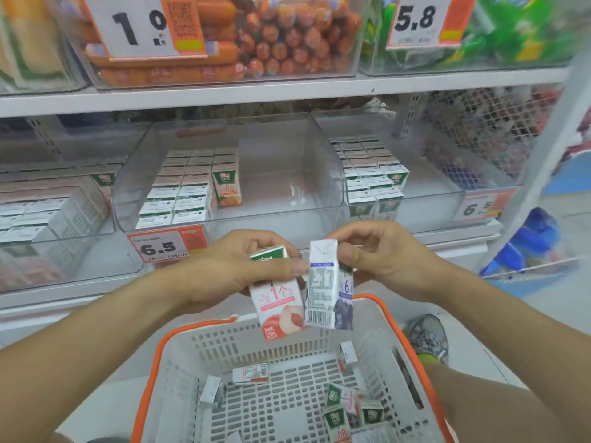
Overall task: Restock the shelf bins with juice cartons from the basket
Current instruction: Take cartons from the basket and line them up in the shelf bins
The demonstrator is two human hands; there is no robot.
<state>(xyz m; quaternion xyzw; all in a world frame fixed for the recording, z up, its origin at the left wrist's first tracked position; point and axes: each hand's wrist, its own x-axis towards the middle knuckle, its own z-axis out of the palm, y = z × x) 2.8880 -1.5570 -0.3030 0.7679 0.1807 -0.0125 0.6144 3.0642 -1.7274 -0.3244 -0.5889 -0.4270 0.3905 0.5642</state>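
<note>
Holding one juice carton apiece, both hands hover above the basket (377, 318), a pale perforated plastic basket with an orange rim. The left hand (230, 266) grips the peach carton (278, 302), white and pink with a green top and a peach pictured low on its face; fingers wrap behind and the thumb crosses its front. The right hand (383, 260) pinches the grape carton (326, 282), white with a purple band, a barcode and dark grapes, near its folded top. The two cartons touch side by side, tilted. Inside the basket, loose cartons (339, 407) lie scattered on their sides. Beyond the basket, the middle bin (287, 193), of clear plastic, holds rows of cartons packed along its left side, one orange carton (227, 188) facing forward; its right part is bare. The right bin (431, 199) holds a block of cartons at its left. A price tag (164, 247) reading 6.5 hangs on the middle bin's front.
</note>
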